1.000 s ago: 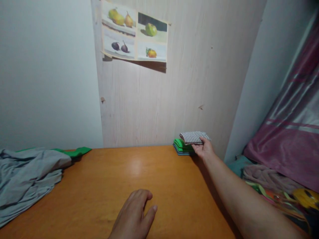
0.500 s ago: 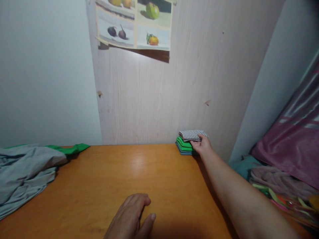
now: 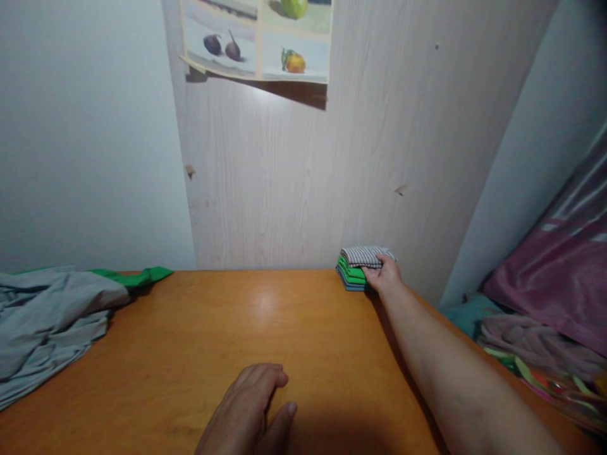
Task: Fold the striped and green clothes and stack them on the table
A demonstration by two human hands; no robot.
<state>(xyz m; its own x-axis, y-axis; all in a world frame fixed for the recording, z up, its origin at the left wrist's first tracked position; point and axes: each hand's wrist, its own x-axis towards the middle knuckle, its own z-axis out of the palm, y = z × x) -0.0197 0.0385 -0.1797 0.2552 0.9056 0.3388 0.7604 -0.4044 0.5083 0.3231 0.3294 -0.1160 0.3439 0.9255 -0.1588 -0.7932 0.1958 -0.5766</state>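
My right hand [image 3: 386,278] reaches to the far right corner of the orange table [image 3: 199,335] and grips the near edge of a folded grey-striped cloth [image 3: 363,254]. That cloth lies on top of a small stack of folded green and blue cloths [image 3: 351,278] against the wooden panel. My left hand [image 3: 249,411] rests flat on the table near its front edge, fingers slightly apart, holding nothing.
A crumpled grey garment [image 3: 47,322] with a green piece [image 3: 135,277] under it lies at the table's left. A fruit poster [image 3: 258,38] hangs on the pale wooden panel. Purple fabric [image 3: 554,284] and mixed clothes [image 3: 531,354] are heaped to the right of the table.
My right hand has lowered the striped cloth onto the green stack. The view tilted down slightly. My left hand stayed on the table.
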